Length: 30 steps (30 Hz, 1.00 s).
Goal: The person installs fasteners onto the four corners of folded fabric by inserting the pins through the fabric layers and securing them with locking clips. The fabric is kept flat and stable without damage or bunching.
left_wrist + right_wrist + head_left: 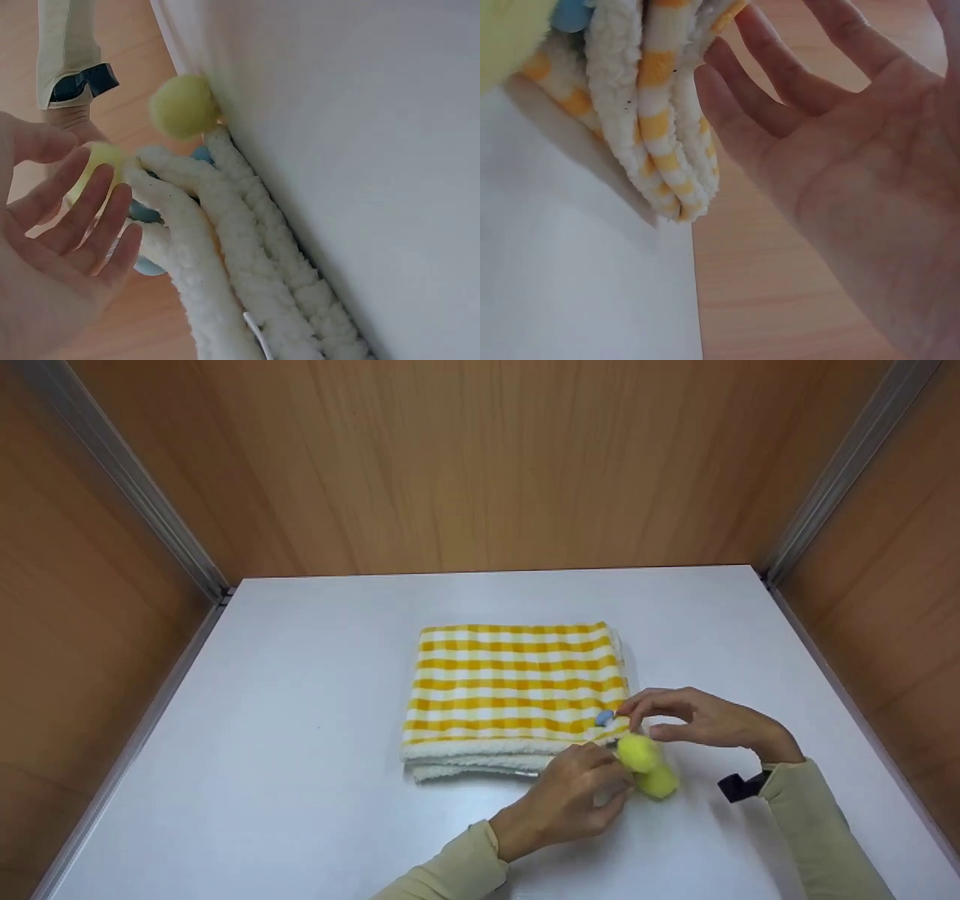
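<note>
A folded blanket (517, 682), yellow-and-white checked with a white fleecy underside, lies on the white table. At its front right corner are two yellow pom-poms (637, 754) and small blue pieces (604, 718). My left hand (566, 795) is just left of the pom-poms, fingers loosely bent; the left wrist view shows its fingers overlapping one pom-pom (97, 169). Over the blanket's right corner, my right hand (701, 720) reaches in with fingertips at the edge and thumb apart. In the right wrist view its fingers (739, 120) pass close by the layered fleece edge (622, 97).
Wooden panels (480, 465) with metal corner strips enclose the table (300, 697) at the back and sides. A small white tag (527, 773) sticks out of the blanket's front edge. A black strap device (741, 787) is on the right wrist.
</note>
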{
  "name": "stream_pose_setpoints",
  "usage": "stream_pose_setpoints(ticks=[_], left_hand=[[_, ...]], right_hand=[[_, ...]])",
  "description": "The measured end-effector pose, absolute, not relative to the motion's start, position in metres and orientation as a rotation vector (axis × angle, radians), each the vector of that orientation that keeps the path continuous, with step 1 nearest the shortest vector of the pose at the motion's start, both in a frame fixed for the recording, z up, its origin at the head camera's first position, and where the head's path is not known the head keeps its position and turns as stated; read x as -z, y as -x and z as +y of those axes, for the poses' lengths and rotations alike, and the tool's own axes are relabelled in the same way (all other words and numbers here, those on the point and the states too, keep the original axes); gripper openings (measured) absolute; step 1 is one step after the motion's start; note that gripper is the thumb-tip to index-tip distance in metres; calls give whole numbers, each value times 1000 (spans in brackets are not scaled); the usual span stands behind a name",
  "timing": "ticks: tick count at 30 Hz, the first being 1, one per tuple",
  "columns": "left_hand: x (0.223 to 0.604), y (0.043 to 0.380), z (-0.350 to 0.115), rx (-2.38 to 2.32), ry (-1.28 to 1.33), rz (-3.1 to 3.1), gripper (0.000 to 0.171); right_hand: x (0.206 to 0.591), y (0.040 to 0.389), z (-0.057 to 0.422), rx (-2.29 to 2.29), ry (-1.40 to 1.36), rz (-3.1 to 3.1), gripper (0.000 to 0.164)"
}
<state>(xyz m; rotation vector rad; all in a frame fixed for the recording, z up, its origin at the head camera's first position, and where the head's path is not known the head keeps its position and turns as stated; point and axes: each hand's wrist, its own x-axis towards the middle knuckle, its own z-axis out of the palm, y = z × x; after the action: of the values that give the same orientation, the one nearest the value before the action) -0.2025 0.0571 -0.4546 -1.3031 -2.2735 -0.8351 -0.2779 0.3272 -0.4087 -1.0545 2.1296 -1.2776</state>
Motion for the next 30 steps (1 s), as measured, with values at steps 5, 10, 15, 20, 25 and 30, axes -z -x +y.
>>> stream_pose_setpoints(ticks=[5,10,15,20,25,30], left_hand=[[454,211,42,897,1132,-2300,4],[449,229,18,967,933,-2282,8],[436,253,-9,1005,792,-2317,19],[422,289,-40,966,683,-2357,26],[412,325,-75,752,463,-2476,26],[411,348,-107,609,231,-2667,36]], right_hand=[[412,281,327,1294,838,2372,16],[415,289,327,1282,669,2631,16],[415,294,327,1250,680,2799,12],[415,308,329,1196,811,3017,9],[417,329,337,1079,856,3237,9],[418,344,351,1001,685,3320,16]])
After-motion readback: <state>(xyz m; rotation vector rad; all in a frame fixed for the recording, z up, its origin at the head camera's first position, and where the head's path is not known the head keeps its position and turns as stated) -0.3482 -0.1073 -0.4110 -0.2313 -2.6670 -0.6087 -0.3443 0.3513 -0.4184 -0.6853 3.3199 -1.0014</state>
